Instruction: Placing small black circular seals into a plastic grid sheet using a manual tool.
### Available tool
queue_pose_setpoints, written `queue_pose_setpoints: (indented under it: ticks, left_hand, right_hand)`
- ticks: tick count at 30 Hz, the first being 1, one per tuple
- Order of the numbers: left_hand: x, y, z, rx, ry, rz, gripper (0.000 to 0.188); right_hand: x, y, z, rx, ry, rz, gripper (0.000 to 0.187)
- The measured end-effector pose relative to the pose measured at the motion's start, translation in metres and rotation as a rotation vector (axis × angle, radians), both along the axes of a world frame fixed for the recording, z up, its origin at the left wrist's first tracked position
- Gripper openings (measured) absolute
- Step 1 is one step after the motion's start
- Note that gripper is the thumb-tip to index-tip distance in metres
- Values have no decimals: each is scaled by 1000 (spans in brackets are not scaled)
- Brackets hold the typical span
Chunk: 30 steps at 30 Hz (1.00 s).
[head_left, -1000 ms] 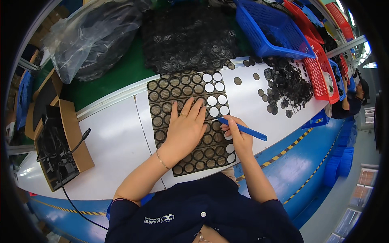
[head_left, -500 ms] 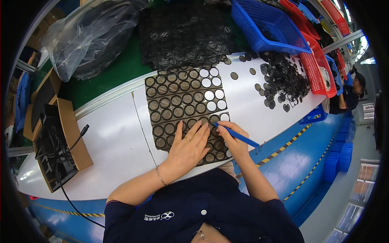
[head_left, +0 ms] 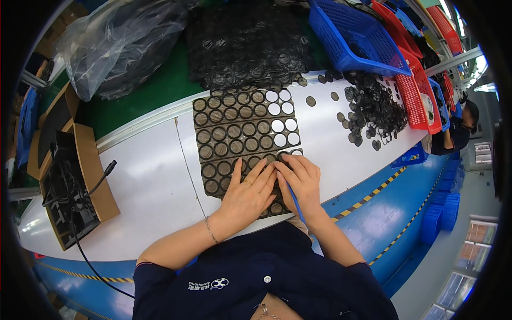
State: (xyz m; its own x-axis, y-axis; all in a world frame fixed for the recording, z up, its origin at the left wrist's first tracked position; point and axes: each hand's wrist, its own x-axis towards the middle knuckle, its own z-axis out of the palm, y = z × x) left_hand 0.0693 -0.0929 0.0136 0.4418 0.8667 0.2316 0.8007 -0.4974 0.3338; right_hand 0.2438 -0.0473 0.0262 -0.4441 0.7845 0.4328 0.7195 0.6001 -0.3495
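A dark sheet [head_left: 234,140] printed with rows of black rings lies on the white table. Several circles along its right side show white. My left hand [head_left: 242,196] rests flat on the lower half of the sheet, fingers spread. Close beside it, my right hand [head_left: 302,184] grips a slim blue pen-like tool [head_left: 295,201], whose lower end slants back toward my wrist. The right fingertips touch the sheet near the left fingertips, by a ring at the edge of the white circles. What they pinch there, if anything, is hidden.
Loose dark discs [head_left: 373,109] lie piled at the right, with a few scattered nearer the sheet. Behind are a stack of black sheets [head_left: 242,48], a clear plastic bag [head_left: 122,48] and blue [head_left: 354,40] and red baskets [head_left: 418,98]. An open cardboard box [head_left: 96,176] with cables stands left.
The blue tool has swung from pointing at the sheet to lying back along my right palm. My right fingertips have come down onto the sheet, nearer my left hand, which has stayed put.
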Motion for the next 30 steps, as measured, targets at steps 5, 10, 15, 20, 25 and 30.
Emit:
queue_pose_setpoints:
  ticks: [5, 10, 15, 20, 25, 30]
  left_hand:
    - [0, -2, 0, 32, -25, 6, 51]
    - [1, 1, -5, 53, -80, -49, 40]
    - [-2, 0, -3, 45, -77, -80, 35]
    - [-4, 1, -1, 64, -84, -94, 33]
    - [-4, 1, 0, 71, -105, -111, 31]
    - [-4, 1, -1, 72, -117, -114, 31]
  right_hand:
    - [74, 71, -6, 280, 9, -308, 22]
    - [72, 33, -3, -593, 614, -366, 28]
    - [31, -23, -7, -885, 698, -241, 25]
    - [31, -19, -5, -874, 665, -194, 23]
    - [30, -17, -5, -862, 641, -175, 22]
    - [30, -19, -11, -784, 617, -148, 22]
